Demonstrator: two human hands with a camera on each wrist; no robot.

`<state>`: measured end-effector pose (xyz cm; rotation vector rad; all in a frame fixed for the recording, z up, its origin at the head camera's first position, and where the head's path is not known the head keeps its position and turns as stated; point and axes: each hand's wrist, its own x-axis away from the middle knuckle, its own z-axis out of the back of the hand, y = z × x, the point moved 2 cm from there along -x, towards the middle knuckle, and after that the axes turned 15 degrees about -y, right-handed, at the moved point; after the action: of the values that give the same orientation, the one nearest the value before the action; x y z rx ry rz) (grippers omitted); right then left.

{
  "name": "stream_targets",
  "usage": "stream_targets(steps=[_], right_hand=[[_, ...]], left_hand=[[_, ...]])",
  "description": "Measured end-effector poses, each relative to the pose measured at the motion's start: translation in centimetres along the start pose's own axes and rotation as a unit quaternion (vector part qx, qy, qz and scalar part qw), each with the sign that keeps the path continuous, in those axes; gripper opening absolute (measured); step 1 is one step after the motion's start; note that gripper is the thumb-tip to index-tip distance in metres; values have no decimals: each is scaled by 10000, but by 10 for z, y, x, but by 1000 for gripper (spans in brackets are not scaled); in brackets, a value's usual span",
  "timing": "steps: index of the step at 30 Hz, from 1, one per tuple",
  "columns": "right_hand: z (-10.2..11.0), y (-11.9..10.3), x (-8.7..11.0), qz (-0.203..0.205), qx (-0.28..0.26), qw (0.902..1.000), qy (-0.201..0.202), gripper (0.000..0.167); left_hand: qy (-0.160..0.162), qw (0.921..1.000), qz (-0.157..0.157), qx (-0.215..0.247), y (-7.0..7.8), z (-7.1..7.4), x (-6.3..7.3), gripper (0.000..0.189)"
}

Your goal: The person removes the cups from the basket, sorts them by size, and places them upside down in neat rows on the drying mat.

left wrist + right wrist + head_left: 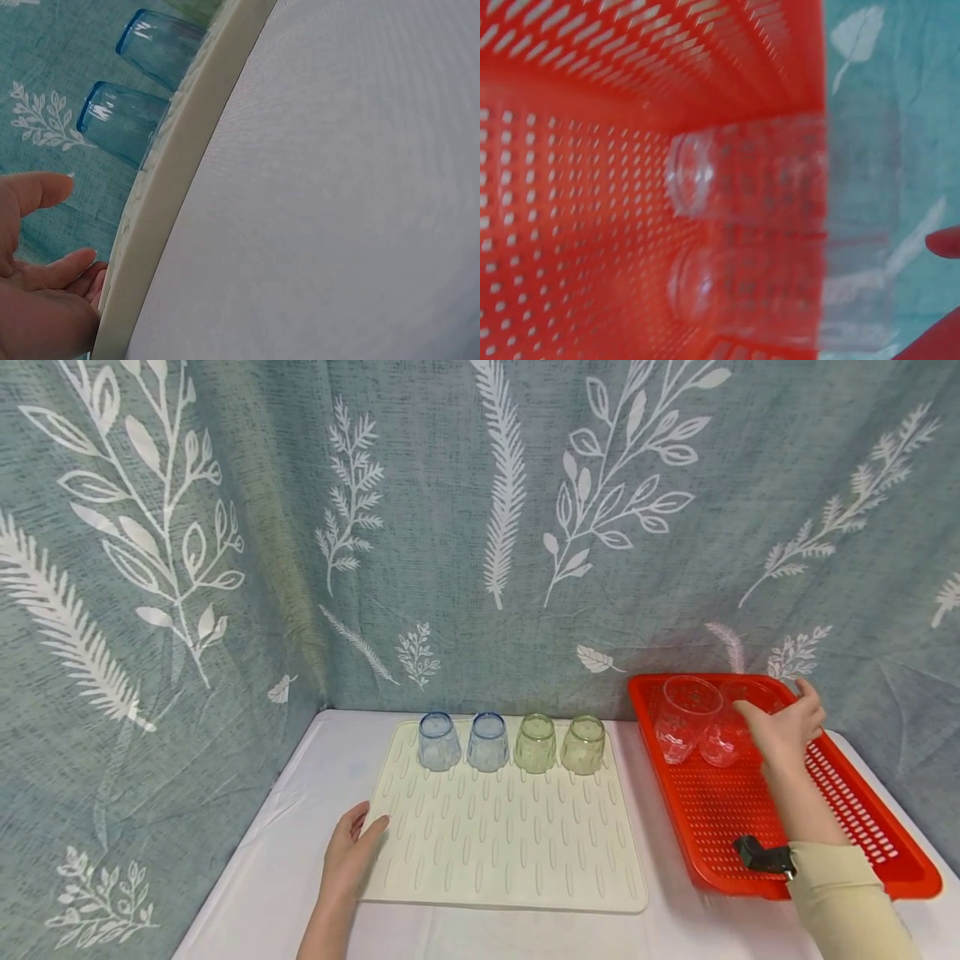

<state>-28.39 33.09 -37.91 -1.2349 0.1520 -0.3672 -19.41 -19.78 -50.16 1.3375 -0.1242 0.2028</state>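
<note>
Two clear tumblers, the left one [677,731] and the right one [722,742], stand side by side at the far end of a red perforated basket [678,839]. Over the right tumbler hovers my right hand [787,731], thumb and fingers spread with nothing between them. In the right wrist view, its fingertips [946,241] are apart from the tumblers' rims. At the left edge of a cream drainer tray [502,860] is my left hand [351,852], its fingers loosely bent and holding nothing. The left wrist view has its fingers [71,266] close beside the tray's edge.
Along the tray's back edge stand two blue glasses [438,747] [488,747] and two green glasses [536,750] [583,750], upside down in a row. A patterned teal curtain [450,527] hangs behind the white table [300,827]. The basket's raised walls surround the clear tumblers.
</note>
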Motion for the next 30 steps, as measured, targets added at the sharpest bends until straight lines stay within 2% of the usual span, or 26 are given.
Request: stream_targets(steps=[6, 11, 18, 24, 30], right_hand=[[7, 20, -13, -473, 150, 9985, -221, 94], [10, 32, -20, -795, 322, 9931, -804, 99], [9, 43, -28, -740, 439, 9838, -1575, 100], [4, 48, -31, -746, 17, 9781, -1943, 98], [3, 51, -32, -886, -219, 9738, -2083, 96]], left_hand=[[-2, 9999, 34, -145, 0, 0, 0, 69], [11, 9999, 8, -145, 0, -1, 0, 68], [21, 10000, -6, -76, -1, -1, 1, 67], [29, 10000, -19, -52, -1, -1, 0, 67], [-32, 10000, -12, -4, 0, 0, 1, 66]])
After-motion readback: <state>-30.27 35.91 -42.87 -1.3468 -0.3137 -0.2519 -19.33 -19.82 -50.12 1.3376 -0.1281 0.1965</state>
